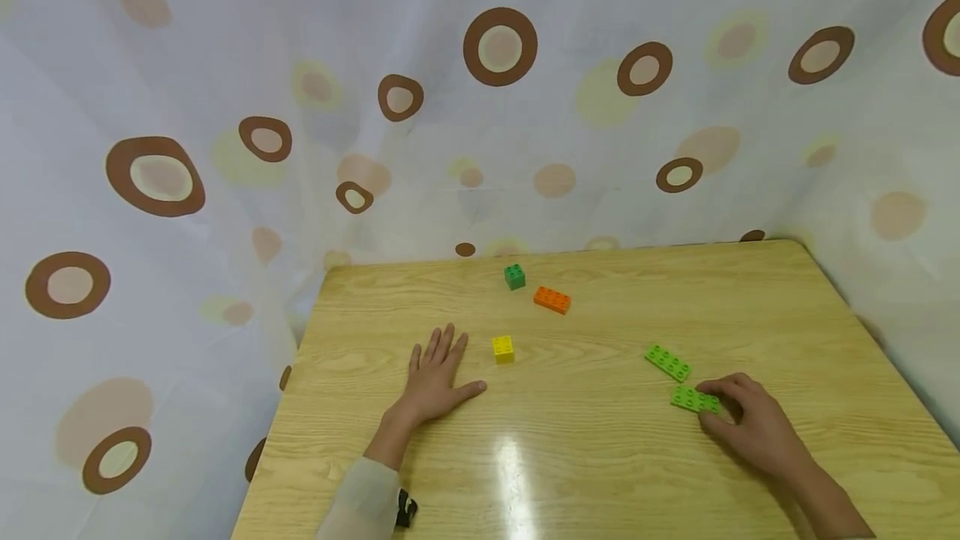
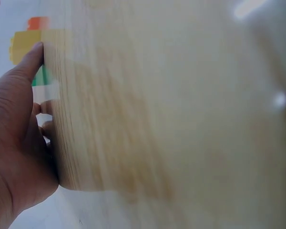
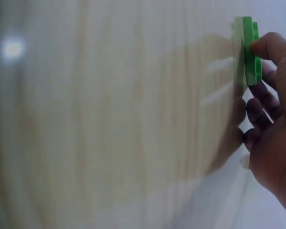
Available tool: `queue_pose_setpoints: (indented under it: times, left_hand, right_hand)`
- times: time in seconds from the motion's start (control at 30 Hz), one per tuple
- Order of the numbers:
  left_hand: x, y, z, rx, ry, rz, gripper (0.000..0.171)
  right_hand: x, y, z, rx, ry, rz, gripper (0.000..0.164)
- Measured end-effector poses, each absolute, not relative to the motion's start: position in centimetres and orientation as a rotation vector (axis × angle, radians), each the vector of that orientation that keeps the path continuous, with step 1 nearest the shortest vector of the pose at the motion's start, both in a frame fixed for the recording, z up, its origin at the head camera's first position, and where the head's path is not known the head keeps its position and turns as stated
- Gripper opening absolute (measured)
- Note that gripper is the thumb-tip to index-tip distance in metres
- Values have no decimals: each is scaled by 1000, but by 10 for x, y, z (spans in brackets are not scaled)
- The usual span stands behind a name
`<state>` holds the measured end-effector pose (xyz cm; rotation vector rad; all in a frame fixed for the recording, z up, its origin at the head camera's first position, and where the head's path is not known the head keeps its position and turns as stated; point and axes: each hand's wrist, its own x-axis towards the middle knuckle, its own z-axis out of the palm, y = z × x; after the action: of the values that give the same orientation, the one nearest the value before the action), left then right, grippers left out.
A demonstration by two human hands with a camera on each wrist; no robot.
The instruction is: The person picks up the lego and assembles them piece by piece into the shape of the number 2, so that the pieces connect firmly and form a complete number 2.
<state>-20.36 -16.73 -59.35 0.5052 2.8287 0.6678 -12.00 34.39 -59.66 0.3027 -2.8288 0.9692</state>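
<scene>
My right hand (image 1: 757, 432) pinches a flat lime-green toy brick (image 1: 692, 399) by its right end, thumb on the near side and fingers on the far side. In the right wrist view that brick (image 3: 250, 52) stands low at the tabletop, with the thumb against its side. A second lime-green brick (image 1: 667, 362) lies just beyond it, at a slant. On the left, my left hand (image 1: 437, 382) rests palm down on the table with its fingers spread. Nearest to it, right of the fingertips, is a small yellow brick (image 1: 503, 349), apart from the hand.
An orange brick (image 1: 552, 300) and a dark green brick (image 1: 514, 277) lie farther back on the wooden table (image 1: 585, 457). A spotted white curtain (image 1: 420, 148) hangs along the back and both sides. Something small and black (image 1: 406, 509) shows beside the left sleeve.
</scene>
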Motion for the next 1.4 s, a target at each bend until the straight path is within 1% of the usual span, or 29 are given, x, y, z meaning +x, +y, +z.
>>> queue_pose_setpoints:
  times: [0.17,0.43,0.63,0.73,0.9,1.03,1.2,1.4]
  left_hand:
    - [-206,-169,-591,507,2844,636,96]
    - [-207,-165,-595,505,2827,724,95]
    - [-216,-150,-604,545,2892,1070,75]
    - [-222,-141,-605,608,2855,1203,71]
    - [-231,-127,-601,676,2869,1220,57]
    - [-232,-117,-603,663,2878,1238,46]
    - [-234,-103,-601,657,2835,1286,44]
    - [-239,-68,-587,796,2782,1259,42]
  right_hand:
    - [-130,317,-591,440,-2830,1025,31]
    - [-148,279,-596,511,-2806,1056,29]
    - [-162,256,-601,536,-2772,1074,31]
    - [-170,243,-604,517,-2751,1080,33]
    - [-182,226,-608,514,-2691,1046,36]
    - [-180,222,-611,518,-2663,1070,36]
    - [-178,223,-610,554,-2642,1091,39]
    - [-182,228,-614,547,-2648,1042,34]
